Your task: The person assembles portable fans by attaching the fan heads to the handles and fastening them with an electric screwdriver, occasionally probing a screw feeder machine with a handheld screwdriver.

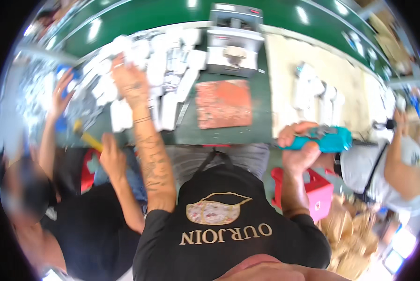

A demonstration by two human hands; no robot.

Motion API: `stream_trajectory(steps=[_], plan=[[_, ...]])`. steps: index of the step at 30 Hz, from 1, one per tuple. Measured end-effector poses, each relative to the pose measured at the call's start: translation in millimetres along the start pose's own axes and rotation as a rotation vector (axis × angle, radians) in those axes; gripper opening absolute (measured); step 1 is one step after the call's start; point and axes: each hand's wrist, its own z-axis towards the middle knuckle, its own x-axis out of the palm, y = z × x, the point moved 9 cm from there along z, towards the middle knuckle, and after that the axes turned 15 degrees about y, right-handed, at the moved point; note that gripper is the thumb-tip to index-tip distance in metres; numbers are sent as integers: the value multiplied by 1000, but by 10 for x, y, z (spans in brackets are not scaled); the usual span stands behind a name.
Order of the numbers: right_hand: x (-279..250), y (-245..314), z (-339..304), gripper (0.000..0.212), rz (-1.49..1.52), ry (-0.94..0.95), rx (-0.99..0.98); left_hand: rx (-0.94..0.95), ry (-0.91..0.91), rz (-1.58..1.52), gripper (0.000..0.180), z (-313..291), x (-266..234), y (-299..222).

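Right hand: my fingers wrap the teal tool, at the front edge of the worktop, right of center.
Left hand: over the white pieces; blurred, can't tell if I'm pinching one.
Worktop: dark green; reddish board in front of me, grey machine just behind it.
Right side: cream sheet, more white parts on it.
Back: long green surface, light reflections.
Floor: red stool, brown bags.
Neighbors: co-worker each side; left one grips a yellow-handled hammer.
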Motion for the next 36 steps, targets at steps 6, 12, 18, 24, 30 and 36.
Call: stream_trajectory(steps=[6, 12, 18, 24, 30, 36], plan=[[-219, 20, -135, 69, -36, 20, -34, -44, 383, 660, 37, -384, 1933, -1275], [-219, 147, -190, 70, -68, 15, -55, -52, 1065, 482, 63, -1607, 3928, -447], [-179, 219, -297, 70, -98, 8, -73, -329, 1172, 539, 51, -1566, 3954, 33], [-234, 157, -154, 71, -123, 20, -68, 107, 928, 495, 26, -1359, 3427, -632], [-96, 128, 174, 73, -67, 49, -70, 191, 958, 522, 28, -1335, 2504, -1137], [234, 0, 643, 73, -36, 160, -100, 234, 1068, 683, 29, -1396, 2047, -1088]])
